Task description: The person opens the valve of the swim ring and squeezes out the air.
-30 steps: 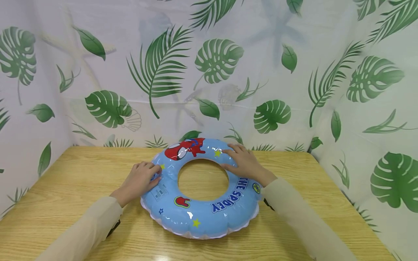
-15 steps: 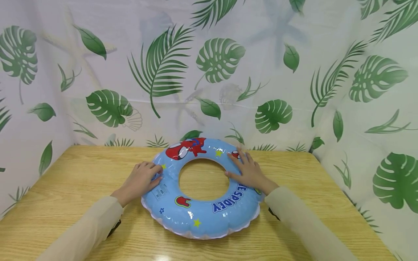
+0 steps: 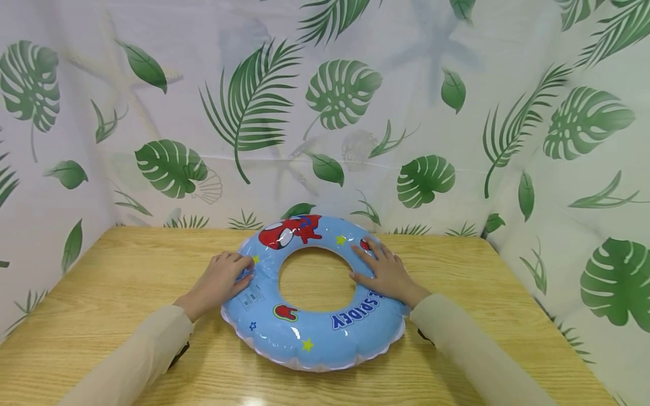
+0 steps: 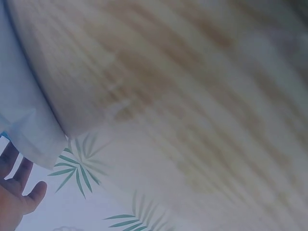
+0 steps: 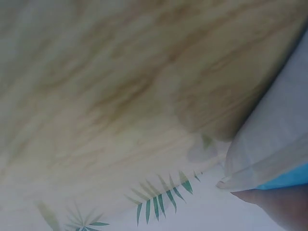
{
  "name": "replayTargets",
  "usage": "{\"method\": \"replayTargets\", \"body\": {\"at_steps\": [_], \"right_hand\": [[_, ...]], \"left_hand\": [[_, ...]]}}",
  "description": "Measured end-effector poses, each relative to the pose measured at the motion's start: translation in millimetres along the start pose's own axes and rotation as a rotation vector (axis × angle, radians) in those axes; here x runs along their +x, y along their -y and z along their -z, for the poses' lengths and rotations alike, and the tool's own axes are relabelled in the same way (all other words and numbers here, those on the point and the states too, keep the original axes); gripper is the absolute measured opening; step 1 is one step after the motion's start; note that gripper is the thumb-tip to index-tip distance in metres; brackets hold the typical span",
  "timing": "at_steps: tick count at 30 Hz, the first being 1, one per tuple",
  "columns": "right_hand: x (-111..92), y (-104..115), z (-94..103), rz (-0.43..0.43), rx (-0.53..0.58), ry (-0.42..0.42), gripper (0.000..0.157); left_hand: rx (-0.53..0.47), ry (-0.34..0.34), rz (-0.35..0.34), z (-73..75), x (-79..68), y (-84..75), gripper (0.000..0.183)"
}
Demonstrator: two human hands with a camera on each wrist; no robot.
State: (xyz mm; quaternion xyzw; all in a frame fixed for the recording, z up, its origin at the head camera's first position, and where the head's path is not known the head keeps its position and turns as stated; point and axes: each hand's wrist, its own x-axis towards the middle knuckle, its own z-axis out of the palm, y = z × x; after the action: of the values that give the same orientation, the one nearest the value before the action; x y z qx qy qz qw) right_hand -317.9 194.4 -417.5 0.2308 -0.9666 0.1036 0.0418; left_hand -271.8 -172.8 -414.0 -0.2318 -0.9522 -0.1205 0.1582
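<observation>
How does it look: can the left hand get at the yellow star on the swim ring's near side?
Probably yes: the left hand touches the swim ring, nothing covers the yellow star, and the right hand lies on the opposite side, out of the way.

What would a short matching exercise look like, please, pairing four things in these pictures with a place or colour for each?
Column one
1. Swim ring
2. Left hand
3. Right hand
4. Backdrop

Column two
A. At the upper end of the SPIDEY lettering
B. White and green
C. Next to the small printed label
D. Mostly light blue on top

Right pairs: 1-D, 2-C, 3-A, 4-B
</observation>
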Motion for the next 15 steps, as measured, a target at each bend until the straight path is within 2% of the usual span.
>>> {"method": "replayTargets", "body": {"at_steps": [8, 15], "right_hand": [[-1.1, 1.4, -2.2, 0.015, -0.007, -0.023, 0.066], [-1.1, 2.9, -3.4, 0.004, -0.033, -0.007, 0.065]], "left_hand": [[0.002, 0.005, 0.007, 0.8, 0.9, -1.1, 0.013], [0.01, 0.007, 0.01, 1.5, 1.2, -0.9, 0.013]]}}
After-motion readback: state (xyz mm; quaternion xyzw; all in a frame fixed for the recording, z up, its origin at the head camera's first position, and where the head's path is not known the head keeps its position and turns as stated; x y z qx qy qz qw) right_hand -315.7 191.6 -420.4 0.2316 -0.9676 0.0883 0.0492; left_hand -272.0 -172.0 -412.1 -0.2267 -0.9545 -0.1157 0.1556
